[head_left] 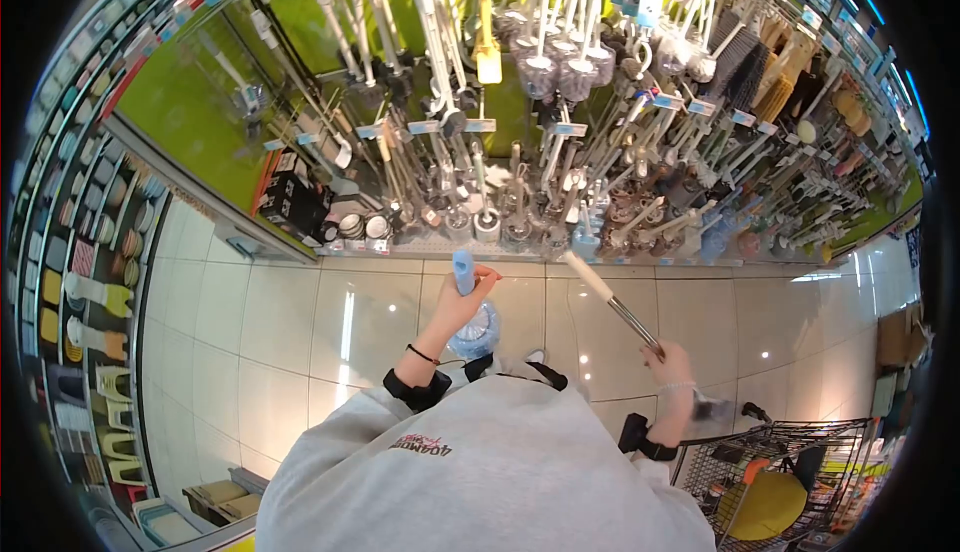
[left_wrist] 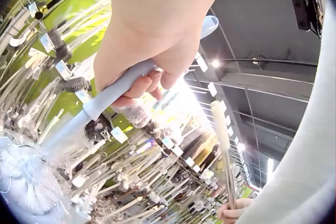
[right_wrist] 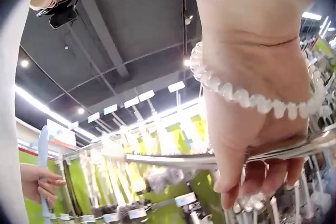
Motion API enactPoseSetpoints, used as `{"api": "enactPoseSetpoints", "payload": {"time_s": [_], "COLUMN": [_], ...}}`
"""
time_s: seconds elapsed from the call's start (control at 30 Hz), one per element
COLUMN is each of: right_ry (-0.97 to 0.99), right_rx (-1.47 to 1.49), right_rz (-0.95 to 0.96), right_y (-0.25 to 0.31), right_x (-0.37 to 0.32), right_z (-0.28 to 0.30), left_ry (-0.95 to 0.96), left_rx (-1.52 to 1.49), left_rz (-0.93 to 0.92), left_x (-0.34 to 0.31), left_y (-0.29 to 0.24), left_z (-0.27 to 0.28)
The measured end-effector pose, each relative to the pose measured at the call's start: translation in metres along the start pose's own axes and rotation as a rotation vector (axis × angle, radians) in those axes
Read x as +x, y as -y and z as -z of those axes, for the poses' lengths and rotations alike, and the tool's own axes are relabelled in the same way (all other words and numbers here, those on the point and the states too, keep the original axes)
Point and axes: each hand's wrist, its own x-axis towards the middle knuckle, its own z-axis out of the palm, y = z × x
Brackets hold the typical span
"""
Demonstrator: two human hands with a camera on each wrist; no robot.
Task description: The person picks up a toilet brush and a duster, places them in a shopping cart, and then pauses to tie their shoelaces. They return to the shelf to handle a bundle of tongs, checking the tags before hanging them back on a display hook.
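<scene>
My left hand (head_left: pixel 458 304) grips the blue handle of a toilet brush (left_wrist: pixel 111 97). Its bristle head, wrapped in clear plastic, hangs below the hand at the lower left of the left wrist view. Off to the right, my right hand (head_left: pixel 673 364) holds a long-handled brush (head_left: pixel 628 320) by its shiny metal shaft. The cream end of that handle points up toward the shelves. A clear-wrapped dark end (head_left: pixel 710 412) shows beyond the right wrist, partly hidden by it. In the right wrist view, the fingers curl under the metal shaft (right_wrist: pixel 173 159).
Ahead, a green-backed display rack (head_left: pixel 190 132) carries many hanging brushes and a yellow dustpan-like piece (head_left: pixel 488 64). A wire shopping cart (head_left: pixel 830 432) with a yellow item (head_left: pixel 765 505) stands at the lower right. Stocked shelves (head_left: pixel 100 297) line the left. Tiled floor (head_left: pixel 390 322) lies between.
</scene>
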Motion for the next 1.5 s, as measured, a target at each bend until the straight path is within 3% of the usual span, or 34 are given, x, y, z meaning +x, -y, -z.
{"api": "enactPoseSetpoints", "payload": {"time_s": [0.03, 0.13, 0.2, 0.23, 0.3, 0.33, 0.4, 0.43, 0.47, 0.53, 0.57, 0.63, 1.03, 1.1, 1.13, 1.2, 1.27, 1.33, 1.5], "right_ry": [0.071, 0.047, 0.038, 0.046, -0.211, -0.212, -0.415, -0.248, -0.253, -0.237, -0.245, -0.084, -0.247, -0.485, -0.494, -0.668, -0.680, -0.531, -0.405], "right_rx": [0.054, 0.199, 0.768, 0.771, 1.479, 1.481, 1.982, 2.100, 2.099, 2.104, 2.102, 2.189, 1.999, 1.617, 1.613, 1.135, 1.077, 0.737, 0.480], "right_rz": [0.017, 0.181, 0.285, 0.292, 0.339, 0.344, 0.058, 0.192, 0.203, 0.022, 0.028, 0.132, 0.167, 0.257, 0.252, 0.271, 0.325, 0.325, 0.371], "right_y": [0.025, 0.060, 0.095, 0.115, 0.149, 0.158, 0.168, 0.156, 0.148, 0.153, 0.153, 0.154, 0.220, 0.225, 0.231, 0.236, 0.237, 0.248, 0.252], "right_x": [0.004, 0.015, 0.019, 0.019, 0.008, 0.002, -0.006, -0.003, -0.005, -0.012, -0.012, -0.018, -0.037, -0.042, -0.045, -0.060, -0.058, -0.062, -0.055], "right_z": [-0.011, -0.053, -0.071, -0.076, -0.077, -0.076, -0.075, -0.083, -0.094, -0.103, -0.109, -0.121, -0.130, -0.122, -0.116, -0.108, -0.110, -0.109, -0.122], "left_ry": [-0.027, -0.051, -0.061, -0.092, -0.122, -0.163, -0.202, -0.230, -0.256, -0.272, -0.292, -0.313, -0.337, -0.322, -0.304, -0.270, -0.281, -0.283, -0.263], "left_rx": [0.009, 0.060, 0.119, 0.110, 0.103, 0.074, 0.041, 0.043, 0.044, 0.051, 0.064, 0.068, 0.044, 0.035, 0.048, 0.062, 0.060, 0.054, 0.050], "left_rz": [0.021, 0.044, 0.039, 0.063, 0.087, 0.071, 0.046, 0.047, 0.047, 0.051, 0.067, 0.079, 0.074, 0.074, 0.070, 0.073, 0.065, 0.060, 0.056], "left_x": [-0.008, -0.033, -0.049, -0.058, -0.076, -0.083, -0.096, -0.102, -0.108, -0.120, -0.124, -0.132, -0.148, -0.149, -0.148, -0.160, -0.157, -0.155, -0.145], "left_y": [-0.003, -0.006, -0.007, -0.007, -0.006, -0.006, -0.003, 0.000, 0.003, 0.011, 0.014, 0.015, 0.010, 0.015, 0.019, 0.023, 0.020, 0.021, 0.010], "left_z": [0.012, 0.051, 0.075, 0.086, 0.105, 0.113, 0.127, 0.136, 0.144, 0.162, 0.170, 0.182, 0.204, 0.203, 0.203, 0.199, 0.200, 0.200, 0.199]}}
